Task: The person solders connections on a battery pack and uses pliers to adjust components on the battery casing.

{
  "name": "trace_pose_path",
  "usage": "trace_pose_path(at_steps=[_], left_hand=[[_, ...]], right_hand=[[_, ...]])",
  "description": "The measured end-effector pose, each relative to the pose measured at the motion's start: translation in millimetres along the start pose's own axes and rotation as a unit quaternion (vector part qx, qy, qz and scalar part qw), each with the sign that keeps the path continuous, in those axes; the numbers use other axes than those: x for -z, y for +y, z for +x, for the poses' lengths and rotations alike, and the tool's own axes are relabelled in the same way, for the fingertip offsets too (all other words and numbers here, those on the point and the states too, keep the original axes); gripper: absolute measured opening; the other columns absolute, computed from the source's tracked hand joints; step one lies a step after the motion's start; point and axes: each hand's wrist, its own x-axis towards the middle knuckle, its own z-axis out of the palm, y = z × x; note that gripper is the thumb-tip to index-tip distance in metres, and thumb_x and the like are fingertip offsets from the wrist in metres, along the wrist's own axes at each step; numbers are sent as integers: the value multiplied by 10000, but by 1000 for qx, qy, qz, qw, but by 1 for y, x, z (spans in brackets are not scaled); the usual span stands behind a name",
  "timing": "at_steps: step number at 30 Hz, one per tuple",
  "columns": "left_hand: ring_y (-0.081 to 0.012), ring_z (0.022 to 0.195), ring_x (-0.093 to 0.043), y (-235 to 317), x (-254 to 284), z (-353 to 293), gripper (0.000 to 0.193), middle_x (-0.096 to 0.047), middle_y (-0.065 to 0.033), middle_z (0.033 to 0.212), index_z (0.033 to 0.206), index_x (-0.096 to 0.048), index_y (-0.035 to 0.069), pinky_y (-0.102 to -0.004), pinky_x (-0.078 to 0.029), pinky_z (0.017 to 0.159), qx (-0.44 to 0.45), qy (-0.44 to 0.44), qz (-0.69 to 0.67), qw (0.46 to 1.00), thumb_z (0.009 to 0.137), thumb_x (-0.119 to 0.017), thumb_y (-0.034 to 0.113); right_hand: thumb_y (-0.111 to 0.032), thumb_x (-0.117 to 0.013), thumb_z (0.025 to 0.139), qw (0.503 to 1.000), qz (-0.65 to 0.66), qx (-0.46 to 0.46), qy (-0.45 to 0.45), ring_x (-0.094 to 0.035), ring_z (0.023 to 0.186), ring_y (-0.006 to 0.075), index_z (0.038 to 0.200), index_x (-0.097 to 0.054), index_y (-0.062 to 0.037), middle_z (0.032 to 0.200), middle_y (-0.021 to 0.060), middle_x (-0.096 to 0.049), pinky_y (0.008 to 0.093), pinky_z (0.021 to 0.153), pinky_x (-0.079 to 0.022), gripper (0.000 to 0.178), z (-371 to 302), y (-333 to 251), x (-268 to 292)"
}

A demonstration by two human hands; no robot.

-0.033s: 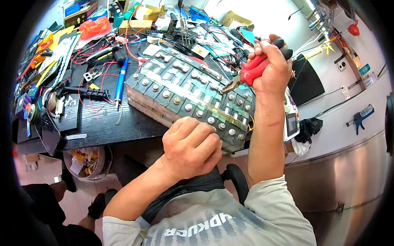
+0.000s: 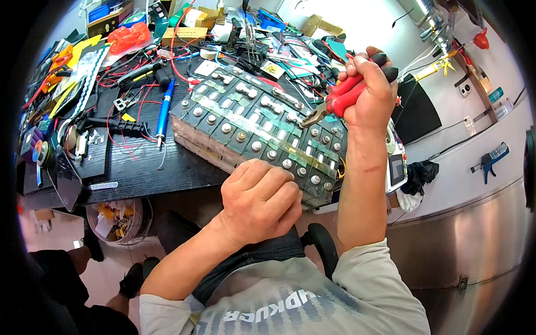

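A block of battery cells, dark on top with rows of round metal terminals and strips of greenish tape, sits at the front of the workbench. My right hand is closed round red-handled pliers with black grip ends. Their metal jaws reach down to a terminal or connecting bar on the right part of the pack; whether they bite on it I cannot tell. Against the pack's near edge rests my left hand, curled into a fist. Its fingertips, and anything inside them, are hidden. Metal bars join terminals along the far row.
Left of the pack lie a blue pen-shaped tool, thin red wires and a black-handled tool. Clutter with an orange-red plastic bag fills the back. A waste bin stands below the bench, near another person's legs.
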Motion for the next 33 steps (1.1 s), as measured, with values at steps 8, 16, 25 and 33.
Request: trace_pose_path(at_steps=[8,16,25,33], left_hand=[[-253,807,-689,-1,1,0,171,-740,-29,936,871,-707,92,-386,-554,769,-1,-7,-8,1000,742,-819,98],[-256,823,-694,0,2,1,180,-743,-32,945,874,-712,92,-383,-556,780,5,-14,-5,1000,733,-824,86],[-263,867,-700,0,1,-2,191,-747,-31,970,883,-708,97,-392,-565,800,3,-16,3,1000,736,-830,96],[-269,905,-711,0,0,-2,196,-748,-32,993,902,-705,102,-395,-575,832,-3,2,7,1000,747,-827,102]], right_hand=[[-24,-756,900,999,6,6,-40,-642,756,156,1257,-578,27,989,65,-644,328,699,-587,403,-2,-3,-1],[-27,-757,892,999,13,18,-35,-634,741,162,1242,-575,18,992,69,-645,336,706,-580,397,-8,-5,-3],[-38,-772,870,998,13,-48,25,-604,654,155,1168,-574,16,794,80,-615,329,628,-546,362,9,-1,0],[-35,-795,884,992,-79,85,-46,-612,661,85,1104,-609,-17,845,17,-631,235,590,-502,288,-14,-10,-24]])
